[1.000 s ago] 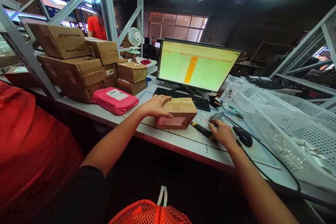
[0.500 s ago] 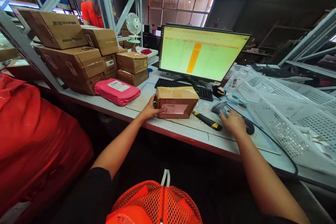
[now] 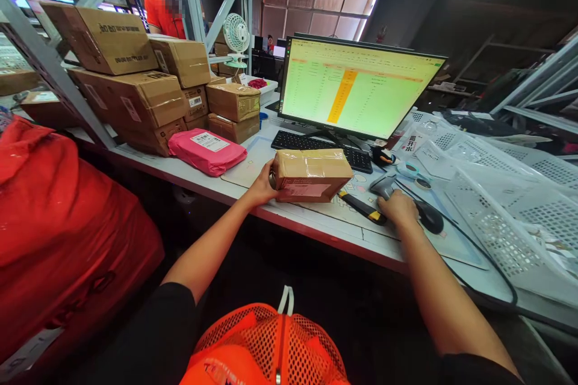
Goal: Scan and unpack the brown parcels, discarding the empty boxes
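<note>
My left hand (image 3: 264, 185) grips the left end of a small taped cardboard box (image 3: 311, 177) at the table's front edge. A pale label shows on the side facing me, and the box is tipped a little. My right hand (image 3: 400, 207) is closed around the handle of a grey barcode scanner (image 3: 383, 184), most of the grip being hidden by the fingers. Between box and scanner lies a black and yellow box cutter (image 3: 362, 208). Just right of my right hand is a black computer mouse (image 3: 430, 216).
Behind the box stand a black keyboard (image 3: 293, 140) and a lit monitor (image 3: 356, 90). A pink parcel (image 3: 208, 153) and stacked cartons (image 3: 135, 99) fill the left. White perforated baskets (image 3: 492, 222) line the right, a cable (image 3: 478, 246) running before them. A person (image 3: 165, 15) in orange is beyond the rack.
The box has tilted in my left hand, and its label is seen at a steeper angle. My right hand has stayed at the scanner. The whole view has shifted slightly.
</note>
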`<state>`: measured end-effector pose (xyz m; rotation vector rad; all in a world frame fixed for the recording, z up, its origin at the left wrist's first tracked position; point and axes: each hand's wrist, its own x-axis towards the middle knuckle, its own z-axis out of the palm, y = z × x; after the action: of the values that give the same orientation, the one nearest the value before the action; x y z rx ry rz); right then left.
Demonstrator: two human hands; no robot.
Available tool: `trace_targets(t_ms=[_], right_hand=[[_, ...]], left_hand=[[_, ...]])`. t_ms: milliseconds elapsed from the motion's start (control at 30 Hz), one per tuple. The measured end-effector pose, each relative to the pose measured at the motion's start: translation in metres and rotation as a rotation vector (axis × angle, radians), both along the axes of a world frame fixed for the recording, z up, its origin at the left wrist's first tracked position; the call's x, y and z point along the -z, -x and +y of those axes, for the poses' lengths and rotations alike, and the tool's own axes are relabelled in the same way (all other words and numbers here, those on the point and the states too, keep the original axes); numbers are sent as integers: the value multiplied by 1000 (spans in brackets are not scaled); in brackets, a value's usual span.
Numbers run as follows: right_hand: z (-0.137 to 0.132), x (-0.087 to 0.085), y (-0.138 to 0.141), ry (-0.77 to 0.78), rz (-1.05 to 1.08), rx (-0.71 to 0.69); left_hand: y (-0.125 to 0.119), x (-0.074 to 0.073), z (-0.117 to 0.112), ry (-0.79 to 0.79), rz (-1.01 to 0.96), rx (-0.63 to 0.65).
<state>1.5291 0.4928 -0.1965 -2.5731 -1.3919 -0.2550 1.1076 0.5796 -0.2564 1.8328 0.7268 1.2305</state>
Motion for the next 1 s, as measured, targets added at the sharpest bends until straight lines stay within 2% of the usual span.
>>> trace_targets(t_ms=[100,167,267,367,467,567,667,733,867,1000], right_hand=[[-6,-5,10,-1,-76,-10],[-11,-7,19,-31,-73,-163],[-21,-1,34,40,32,-440],[-30,9,46,85,46,-554],[-37,12,52,-13,40,-530],[-49,0,60,-165,246,-473],[-73,-21,87,-331,592,-591],[-93,-33,114,-392,716,-717],[-115,-42,165,-381,727,-843],[-103,-38,185,-383,664,-832]], left_hand=[[0,0,-1,14,-1,-1],[-1,0,-1,16,-6,-1],[-2,1,-5,-12,4,-36],[0,-4,-21,-128,72,-152],[9,-26,-53,-379,229,-345],[16,-62,-87,-586,448,-531],[14,-92,-106,-588,659,-648],[7,-102,-110,-565,773,-638],[-9,-100,-109,-617,879,-546],[-14,-93,-111,-619,869,-541]])
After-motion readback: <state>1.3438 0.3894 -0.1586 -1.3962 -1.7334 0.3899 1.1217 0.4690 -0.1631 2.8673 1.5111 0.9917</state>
